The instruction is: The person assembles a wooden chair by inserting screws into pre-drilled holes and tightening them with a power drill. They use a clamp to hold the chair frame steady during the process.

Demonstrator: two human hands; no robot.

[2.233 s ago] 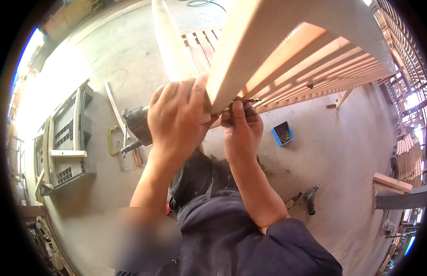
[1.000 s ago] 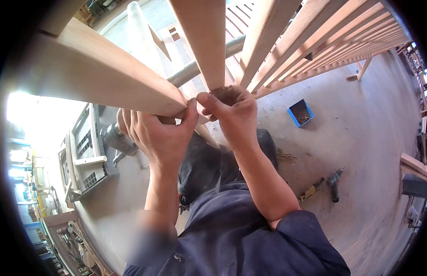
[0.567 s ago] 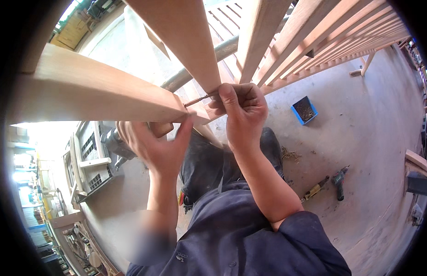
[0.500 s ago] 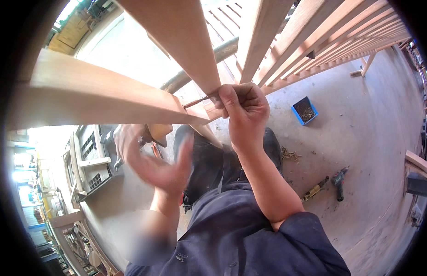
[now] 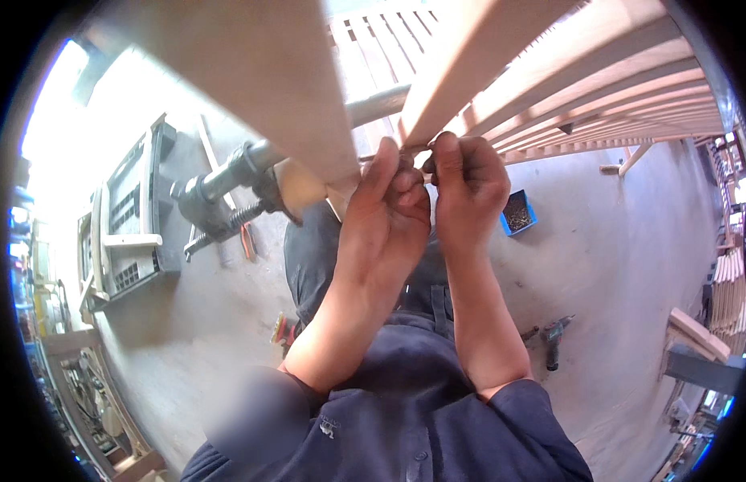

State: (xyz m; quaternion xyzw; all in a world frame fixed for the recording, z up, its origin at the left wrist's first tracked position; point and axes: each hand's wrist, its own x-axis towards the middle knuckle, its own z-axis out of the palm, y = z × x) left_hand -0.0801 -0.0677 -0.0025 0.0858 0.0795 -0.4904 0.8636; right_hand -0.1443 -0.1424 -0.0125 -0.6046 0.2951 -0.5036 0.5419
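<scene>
In front of my chest, both hands come together by the lower ends of pale wooden slats (image 5: 461, 76). My left hand (image 5: 386, 201) has its thumb extended upward and its fingers curled in. My right hand (image 5: 472, 178) is closed, thumb against bent fingers. A thin brownish screw (image 5: 415, 149) spans the gap between the fingertips of both hands, its ends largely covered. A broad wooden rail (image 5: 268, 76) passes close above my left hand. Left of it, a dark metal bar clamp (image 5: 220, 193) with a threaded spindle sits next to the wood.
On the floor to the right are a blue box (image 5: 530, 218) of small screws and a cordless drill (image 5: 554, 341). Orange-handled pliers (image 5: 247, 243) lie left of my knee. A dark panelled frame (image 5: 140, 217) stands at left, a slatted wooden panel (image 5: 630, 96) at upper right.
My left hand has swung up from the lower left to meet my right hand. The screw end has come away from the rail. The view has shifted, and the clamp now shows.
</scene>
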